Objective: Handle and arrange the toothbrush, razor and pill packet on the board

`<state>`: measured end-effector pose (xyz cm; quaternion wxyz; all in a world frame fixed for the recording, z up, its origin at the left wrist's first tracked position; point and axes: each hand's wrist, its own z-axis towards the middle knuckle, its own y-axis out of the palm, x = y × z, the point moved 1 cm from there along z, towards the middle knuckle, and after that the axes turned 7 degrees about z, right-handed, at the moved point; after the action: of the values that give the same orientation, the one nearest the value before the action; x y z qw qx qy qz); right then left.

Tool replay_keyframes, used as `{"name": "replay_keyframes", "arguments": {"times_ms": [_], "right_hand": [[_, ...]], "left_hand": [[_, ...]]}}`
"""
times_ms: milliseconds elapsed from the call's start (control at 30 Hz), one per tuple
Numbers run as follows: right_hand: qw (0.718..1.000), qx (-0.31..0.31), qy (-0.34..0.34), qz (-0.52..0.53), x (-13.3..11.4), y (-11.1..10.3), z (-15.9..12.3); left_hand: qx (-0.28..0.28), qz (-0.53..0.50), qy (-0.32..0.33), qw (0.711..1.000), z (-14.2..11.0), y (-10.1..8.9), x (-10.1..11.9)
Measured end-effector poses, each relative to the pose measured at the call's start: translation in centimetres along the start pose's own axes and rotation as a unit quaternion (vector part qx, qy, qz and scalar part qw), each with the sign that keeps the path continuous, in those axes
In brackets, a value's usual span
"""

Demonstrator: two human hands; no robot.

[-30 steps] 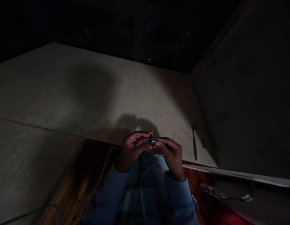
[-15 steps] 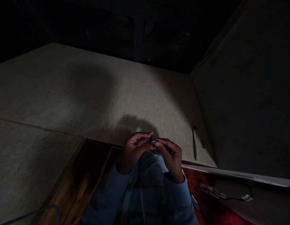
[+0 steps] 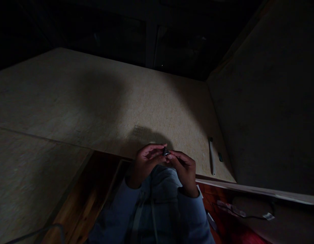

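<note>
A small dark, shiny object sits between the fingertips of both hands, just over the near edge of the table; it is too small and dim to tell its kind. My left hand pinches it from the left, with the index finger stretched along the top. From the right, the thumb and index finger of my right hand close on it. Beyond the hands, a faint clear, grid-like piece lies in their shadow on the tabletop.
The pale patterned tabletop reaches back to dark window panes. On its right side lie a long light-handled tool, perhaps a toothbrush, and a small green object. A wall rises at the right. A cable hangs low right.
Both hands stay almost in place. The small dark object has turned slightly between the fingertips, and the view has shifted a little.
</note>
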<state>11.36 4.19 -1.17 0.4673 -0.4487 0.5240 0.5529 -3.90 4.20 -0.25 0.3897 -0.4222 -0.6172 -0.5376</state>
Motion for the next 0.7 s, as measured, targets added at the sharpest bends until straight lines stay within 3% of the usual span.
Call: {"name": "replay_keyframes", "arguments": {"times_ms": [400,700], "right_hand": [[1.0,0.013,0.004,0.013,0.45,-0.14,0.16],[0.998,0.043,-0.028,-0.025,0.43,0.14,0.16]], "left_hand": [[-0.016,0.024,0.005,1.0,0.07,-0.38,-0.08],[0.024,0.039,0.01,0.999,-0.1,0.37,-0.18]]}}
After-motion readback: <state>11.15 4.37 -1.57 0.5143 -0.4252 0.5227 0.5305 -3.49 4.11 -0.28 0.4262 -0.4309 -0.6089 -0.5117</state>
